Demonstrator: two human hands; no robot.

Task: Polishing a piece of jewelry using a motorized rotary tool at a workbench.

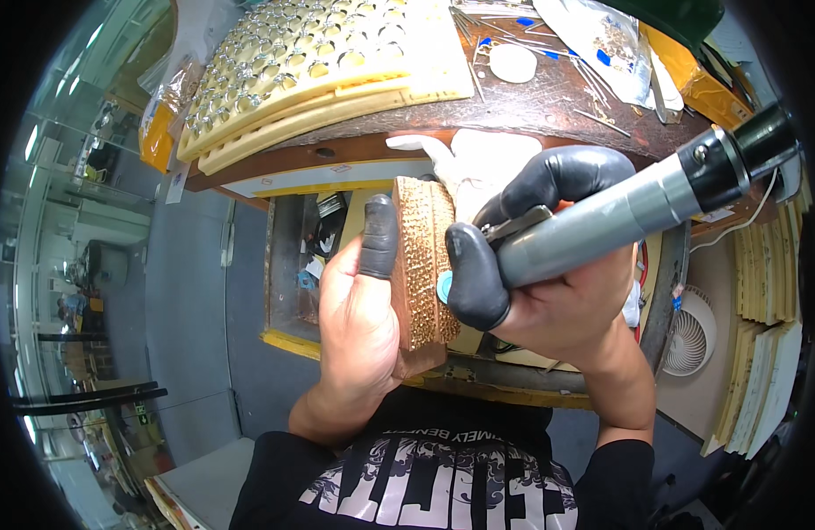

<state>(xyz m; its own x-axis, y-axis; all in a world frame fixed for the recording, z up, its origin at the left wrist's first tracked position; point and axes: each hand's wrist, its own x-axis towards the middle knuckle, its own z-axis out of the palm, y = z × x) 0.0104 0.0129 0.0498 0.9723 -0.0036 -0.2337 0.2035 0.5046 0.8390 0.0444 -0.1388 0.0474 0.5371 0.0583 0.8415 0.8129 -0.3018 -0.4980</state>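
Observation:
My left hand (356,305) grips a brown block (420,359) whose upright face carries rows of small gold-coloured pieces (419,256). Its thumb, in a black finger cot, presses along the block's left edge. In my right hand (558,309) is a grey rotary handpiece (602,221), held like a pen between fingers in black cots. At its working end a small light-blue disc (444,287) sits against or very close to the gold rows. My right fingers hide the shank. Just beyond the block lies a white glove-like thing (491,163), partly covered by my right hand.
Yellow boards (328,102) bearing many rings stand at the bench's far left. On the dark benchtop (549,110) lie a white round piece (513,64), thin metal bits and a plastic bag (597,40). Below is an open drawer (288,265); a fan (690,331) stands right.

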